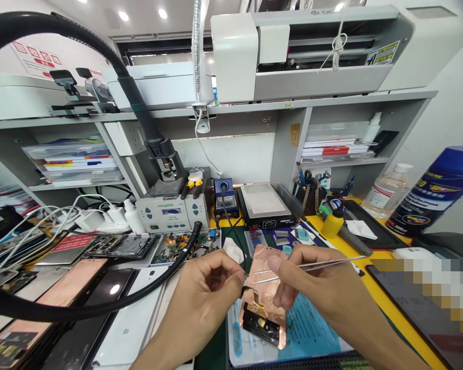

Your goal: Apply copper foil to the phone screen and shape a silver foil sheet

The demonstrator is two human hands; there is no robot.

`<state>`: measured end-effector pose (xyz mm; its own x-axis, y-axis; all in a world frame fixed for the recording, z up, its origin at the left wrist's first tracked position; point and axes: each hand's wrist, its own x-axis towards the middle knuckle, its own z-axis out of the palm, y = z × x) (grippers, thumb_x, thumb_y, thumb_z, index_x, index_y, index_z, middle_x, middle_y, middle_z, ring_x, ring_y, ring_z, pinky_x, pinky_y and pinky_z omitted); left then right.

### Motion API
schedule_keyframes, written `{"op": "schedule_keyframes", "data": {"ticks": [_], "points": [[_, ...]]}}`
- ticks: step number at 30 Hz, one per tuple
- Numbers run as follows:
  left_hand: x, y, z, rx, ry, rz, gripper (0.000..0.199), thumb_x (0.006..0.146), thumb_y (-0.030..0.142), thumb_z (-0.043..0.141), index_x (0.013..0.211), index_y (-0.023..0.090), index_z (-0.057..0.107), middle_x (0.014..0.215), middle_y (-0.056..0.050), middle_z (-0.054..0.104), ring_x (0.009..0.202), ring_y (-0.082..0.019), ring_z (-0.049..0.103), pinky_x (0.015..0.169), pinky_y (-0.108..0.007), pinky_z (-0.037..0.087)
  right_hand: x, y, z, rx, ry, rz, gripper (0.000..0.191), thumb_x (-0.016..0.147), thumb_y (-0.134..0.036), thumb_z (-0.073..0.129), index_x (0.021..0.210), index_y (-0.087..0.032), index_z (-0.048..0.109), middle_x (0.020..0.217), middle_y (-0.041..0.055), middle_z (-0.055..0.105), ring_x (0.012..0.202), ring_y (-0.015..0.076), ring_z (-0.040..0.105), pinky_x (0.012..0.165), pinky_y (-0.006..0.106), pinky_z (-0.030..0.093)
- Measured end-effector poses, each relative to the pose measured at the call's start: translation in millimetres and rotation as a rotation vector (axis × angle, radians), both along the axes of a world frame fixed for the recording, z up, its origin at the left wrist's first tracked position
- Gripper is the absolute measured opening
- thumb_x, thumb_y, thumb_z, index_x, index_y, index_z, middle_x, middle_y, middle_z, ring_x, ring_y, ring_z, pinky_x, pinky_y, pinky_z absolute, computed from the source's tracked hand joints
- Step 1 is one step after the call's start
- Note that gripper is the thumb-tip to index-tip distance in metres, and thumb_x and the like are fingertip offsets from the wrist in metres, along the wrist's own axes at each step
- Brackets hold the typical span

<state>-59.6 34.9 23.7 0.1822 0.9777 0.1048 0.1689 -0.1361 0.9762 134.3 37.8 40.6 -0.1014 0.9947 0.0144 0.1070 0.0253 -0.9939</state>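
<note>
A copper-coloured phone screen part (268, 303) with a black lower section and a gold flex cable lies on a blue and white mat (312, 329). My right hand (312, 277) is closed round metal tweezers (332, 262), whose tips point left over the upper part of the copper sheet. Just left of those tips, my left hand (212, 288) pinches with thumb and index finger at the sheet's left edge; what lies between the fingertips is too small to make out.
Phones and panels (127, 318) cover the left, under a curved black hose (139, 303). Behind stand a tray of small parts (170, 249), a grey station (172, 213) and a hot plate (266, 200). A yellow bottle (333, 223), clear bottle (388, 190) and blue can (435, 190) are right.
</note>
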Motion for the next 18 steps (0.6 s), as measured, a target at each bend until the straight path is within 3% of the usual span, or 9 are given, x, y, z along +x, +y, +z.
{"op": "schedule_keyframes", "data": {"ticks": [8,18], "points": [[-3.8,1.2,4.1,-0.029,-0.017,-0.004,0.019,0.083,0.029,0.059,0.069,0.017,0.064,0.06,0.004,0.046,0.057,-0.011,0.034,0.054,-0.024,0.028,2.9,-1.6,1.1,0.095,-0.011,0.093,0.03,0.084,-0.037,0.075,0.061,-0.019,0.067,0.057,0.0009,0.072,0.059,0.0164,0.069,0.062,0.024,0.054],[-5.2,3.5,7.2,-0.072,0.024,-0.008,0.02,0.084,0.031,0.058,0.072,0.018,0.066,0.061,0.004,0.047,0.057,-0.011,0.032,0.054,-0.026,0.027,4.8,-1.1,3.2,0.053,0.016,0.112,0.032,0.085,-0.04,0.075,0.061,-0.02,0.066,0.057,0.0005,0.071,0.06,0.0169,0.07,0.062,0.025,0.056]]}}
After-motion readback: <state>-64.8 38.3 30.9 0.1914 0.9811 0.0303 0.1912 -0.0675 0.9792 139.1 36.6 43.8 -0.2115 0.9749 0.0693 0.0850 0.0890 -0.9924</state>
